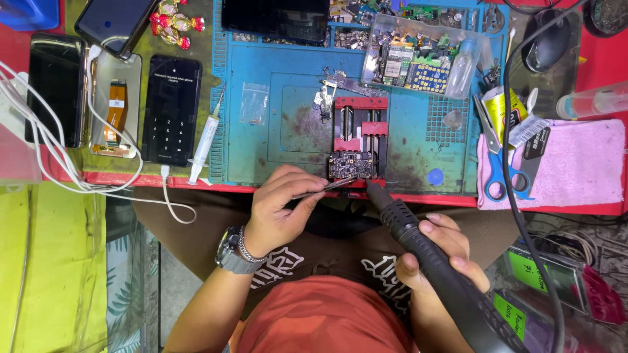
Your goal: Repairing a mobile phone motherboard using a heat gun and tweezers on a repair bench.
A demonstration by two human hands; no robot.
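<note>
**While heat is brought to the board: rework step in hand**

With the small black circuit board (351,165) clamped at the near end of a red holder (360,134), component-level rework is judged to be in hand. Metal tweezers (325,187) are pinched in the grip of the left hand (282,208), fingers pressed together on the shafts, the tips laid at the board's lower left edge. A black hot-air handpiece (418,248) is wrapped by the right hand (437,252), grip closed around its barrel, the nozzle aimed at the board's near right corner from just beside it. Whether the tweezer tips touch a part cannot be told.

Next move, as judged: steady nozzle distance and a light, level lift or placement with the tweezers; a slip could shift neighbouring parts.

Surface: a blue work mat (261,157), stained dark near the holder, is spread on a red-edged desk (131,178). Left of it are noted a syringe (202,145), a lit phone (171,109), a bare display with an orange flex (116,104) and white cables (46,140). Behind, a clear tray of boards (418,55) is seen. To the right, blue-handled scissors (495,160) rest on a pink cloth (569,160).

Room: a cramped stall, with glass and yellow panels below the desk at left.
</note>
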